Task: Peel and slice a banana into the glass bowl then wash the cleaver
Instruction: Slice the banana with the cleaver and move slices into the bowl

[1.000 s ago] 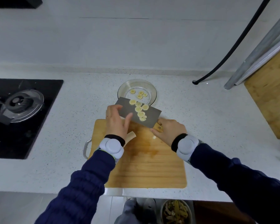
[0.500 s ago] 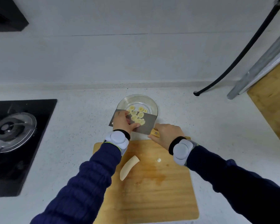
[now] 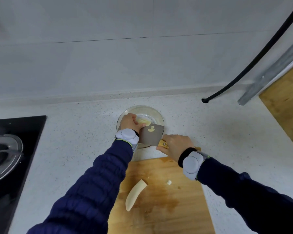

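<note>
Right hand (image 3: 173, 146) fingers wrapped tight round wooden cleaver (image 3: 150, 135) handle; flat grey blade tilts over round glass bowl (image 3: 156, 115). Left hand (image 3: 130, 123) curled, fingertips on blade face beside pale banana slices (image 3: 145, 122). Unsliced banana piece (image 3: 134, 196) lies on wooden cutting board (image 3: 167, 208), well apart.

Clear glossy glass bowl (image 3: 156, 114) on a speckled matt stone bench (image 3: 74, 141); just beside it, a dull grey metal cleaver (image 3: 150, 135) (handle pale wood) and a stained wooden board (image 3: 167, 208).

Grey cleaver (image 3: 150, 135), pale-yellow banana piece (image 3: 134, 195), speckled white counter (image 3: 74, 141).
</note>
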The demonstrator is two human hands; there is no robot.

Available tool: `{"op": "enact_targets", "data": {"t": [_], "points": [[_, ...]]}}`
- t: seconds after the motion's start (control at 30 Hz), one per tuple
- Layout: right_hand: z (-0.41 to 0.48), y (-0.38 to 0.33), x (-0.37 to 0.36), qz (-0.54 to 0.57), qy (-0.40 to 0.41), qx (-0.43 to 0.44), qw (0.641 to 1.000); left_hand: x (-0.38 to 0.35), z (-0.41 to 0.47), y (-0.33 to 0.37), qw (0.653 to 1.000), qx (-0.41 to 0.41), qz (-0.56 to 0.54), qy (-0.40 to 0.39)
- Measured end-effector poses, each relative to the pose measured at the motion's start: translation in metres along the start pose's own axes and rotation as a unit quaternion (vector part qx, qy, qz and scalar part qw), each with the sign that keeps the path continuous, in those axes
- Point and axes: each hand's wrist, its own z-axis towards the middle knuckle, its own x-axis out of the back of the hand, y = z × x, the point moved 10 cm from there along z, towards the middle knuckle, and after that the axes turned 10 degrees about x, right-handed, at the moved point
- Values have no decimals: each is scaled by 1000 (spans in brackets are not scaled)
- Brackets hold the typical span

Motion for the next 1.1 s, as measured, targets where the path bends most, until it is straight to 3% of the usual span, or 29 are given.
{"op": "enact_targets", "data": {"t": [0.13,0.23,0.37,0.7,0.93,1.1], "points": [[1,7,-8,13,-2,-5,1000,2,3,-2,998,23,-54,-10],[2,8,-8,17,5,-3,1000,6,-11,8,994,-42,-96,20],[4,7,-4,20,16,3,1000,-9,-27,16,991,-128,-28,7],[-4,-3,-8,2,5,24,1000,-4,6,27,993,-116,8,21],[-11,9,-11,37,-2,-17,999,23,-14,11,982,-163,-35,87],[-21,10,-14,110,-9,-75,991,45,-54,8,954,-247,-40,167]]}}
